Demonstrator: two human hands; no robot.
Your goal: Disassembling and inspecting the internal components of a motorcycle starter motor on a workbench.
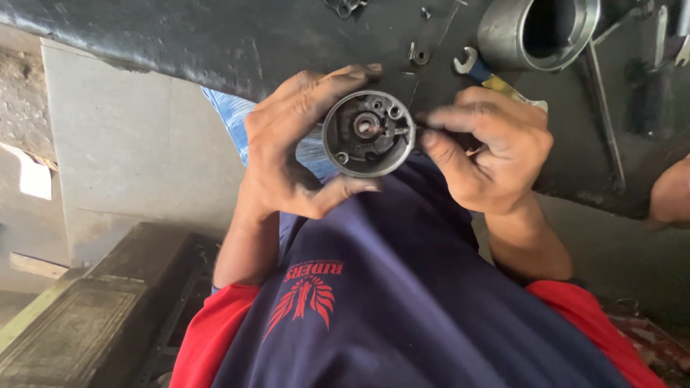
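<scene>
My left hand (287,144) grips a round grey metal housing (368,133) by its rim, with the open face towards me. Inside it are a central hub, small posts and holes. My right hand (489,154) is at the housing's right edge, with thumb and forefinger pinched on a small dark piece (417,127) that touches the rim. What the piece is I cannot tell. Both hands hover over the near edge of a dark workbench (215,43), above my navy shirt.
On the bench lie an open-end wrench (468,62), a large hollow metal cylinder (539,29), a thin long rod (604,115) and small loose nuts (420,54). Another person's hand (672,194) shows at the right edge. A dark wooden block (79,316) stands lower left.
</scene>
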